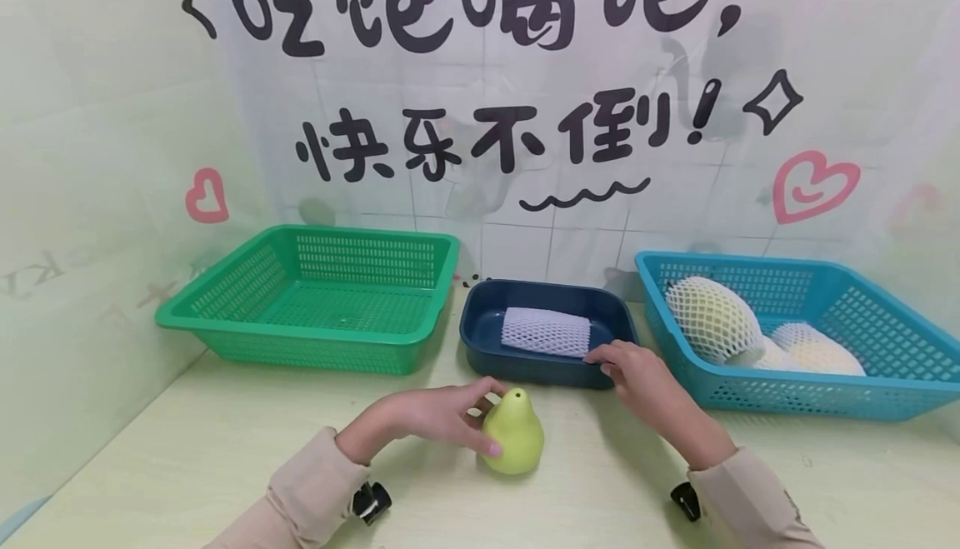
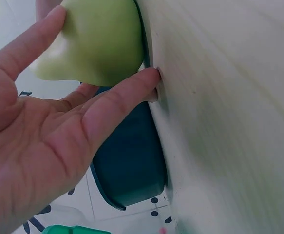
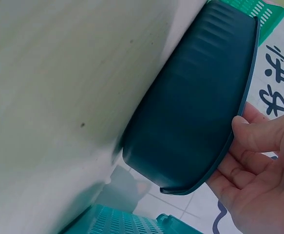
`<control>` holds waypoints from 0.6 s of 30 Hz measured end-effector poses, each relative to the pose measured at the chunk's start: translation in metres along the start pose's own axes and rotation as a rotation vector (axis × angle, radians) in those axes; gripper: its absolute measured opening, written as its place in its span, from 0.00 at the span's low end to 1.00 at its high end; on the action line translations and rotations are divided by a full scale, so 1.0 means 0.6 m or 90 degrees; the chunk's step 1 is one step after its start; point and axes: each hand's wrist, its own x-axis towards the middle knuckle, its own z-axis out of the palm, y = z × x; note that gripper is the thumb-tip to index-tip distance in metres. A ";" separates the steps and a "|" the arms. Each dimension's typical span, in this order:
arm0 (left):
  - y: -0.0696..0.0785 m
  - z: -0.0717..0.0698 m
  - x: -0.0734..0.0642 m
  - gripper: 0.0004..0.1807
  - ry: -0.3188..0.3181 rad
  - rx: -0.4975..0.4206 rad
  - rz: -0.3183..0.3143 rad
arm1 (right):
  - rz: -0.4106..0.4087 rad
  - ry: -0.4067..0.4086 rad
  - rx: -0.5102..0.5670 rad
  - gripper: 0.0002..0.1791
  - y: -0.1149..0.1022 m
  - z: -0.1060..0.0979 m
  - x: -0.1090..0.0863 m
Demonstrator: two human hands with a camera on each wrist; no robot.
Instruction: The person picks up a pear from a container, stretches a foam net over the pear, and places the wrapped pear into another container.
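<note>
A yellow-green pear (image 1: pixel 514 436) stands upright on the table, stem end up. My left hand (image 1: pixel 450 416) holds it from the left side, thumb on the near side and fingers behind it. In the left wrist view, the thumb lies against the pear (image 2: pixel 103 44) and the lower fingers reach close to the tabletop. A white foam fruit net (image 1: pixel 546 331) lies flat in a dark blue tray (image 1: pixel 525 370). At the tray's right front rim is my right hand (image 1: pixel 641 378), fingertips close to the net's right end. The right wrist view shows its thumb by the rim and fingers partly hidden behind.
On the left stands a green basket (image 1: pixel 307 341) with nothing visible inside. A blue basket (image 1: pixel 825 399) on the right holds several pale fruits in foam nets (image 1: pixel 712 320). A printed white sheet (image 1: pixel 480 199) hangs behind the table.
</note>
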 end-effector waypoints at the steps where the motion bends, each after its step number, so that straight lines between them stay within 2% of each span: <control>1: 0.000 0.000 0.000 0.31 0.000 -0.001 0.002 | 0.000 -0.001 0.002 0.14 0.000 0.000 0.000; 12: 0.000 0.000 0.007 0.34 -0.001 0.016 0.006 | 0.026 0.010 0.049 0.09 0.002 -0.001 0.004; 18: 0.001 0.003 0.002 0.35 0.001 0.011 0.004 | 0.029 -0.010 0.080 0.09 0.001 0.008 0.004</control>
